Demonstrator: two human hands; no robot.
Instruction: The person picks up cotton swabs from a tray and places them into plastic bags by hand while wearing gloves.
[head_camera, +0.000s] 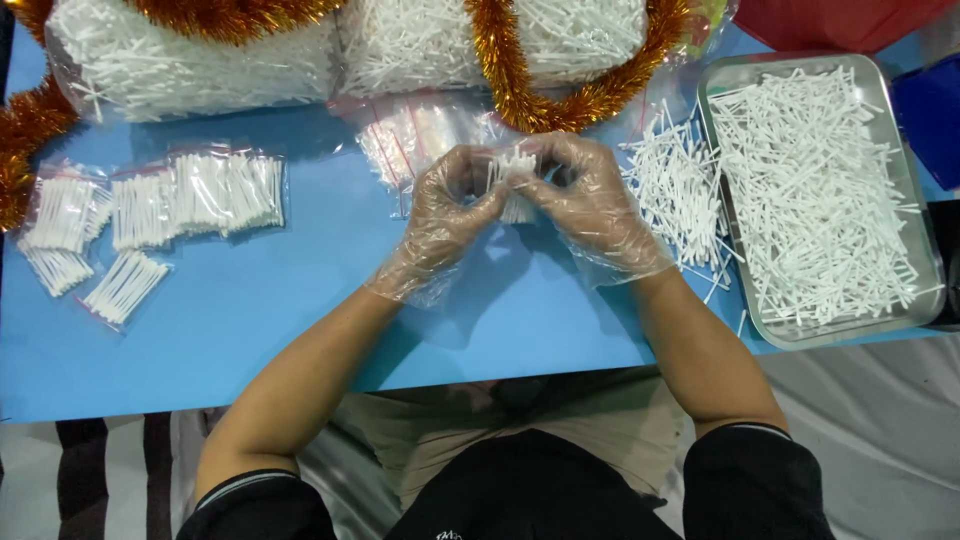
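Blue table (300, 330) bare near front edge; gloved left hand (445, 215) and right hand (590, 205) pinch white swab bundle (513, 168) together

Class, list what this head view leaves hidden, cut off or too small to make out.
- Bundle of white sticks: largely hidden by the gloved left hand and right hand; whether bagged is unclear.
- Large bags of sticks: cut off by top edge.
- Stick tips in the metal tray: too small.

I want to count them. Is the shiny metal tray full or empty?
Nearly full. The metal tray holds a heap of white swabs covering almost its whole bottom.
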